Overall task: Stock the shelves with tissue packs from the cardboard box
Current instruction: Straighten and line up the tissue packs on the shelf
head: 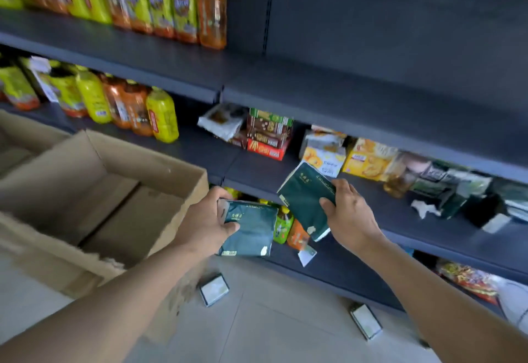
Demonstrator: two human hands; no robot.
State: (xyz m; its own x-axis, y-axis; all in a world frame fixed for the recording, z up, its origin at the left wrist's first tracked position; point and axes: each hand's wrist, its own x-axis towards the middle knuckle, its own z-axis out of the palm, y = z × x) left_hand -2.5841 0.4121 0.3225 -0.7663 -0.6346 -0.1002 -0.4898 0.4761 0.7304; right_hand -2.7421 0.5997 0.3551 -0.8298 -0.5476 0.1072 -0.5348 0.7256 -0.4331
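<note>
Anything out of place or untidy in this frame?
Yes. Two small packs lie on the floor tiles below the shelving instead of on a shelf. A crumpled white scrap lies loose on the shelf among the goods at right. The cardboard box has a ragged near edge.

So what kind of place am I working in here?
Most likely a small shop aisle: dark shelves stocked with bottled drinks and snack boxes, plus an open cardboard box for restocking.
</note>
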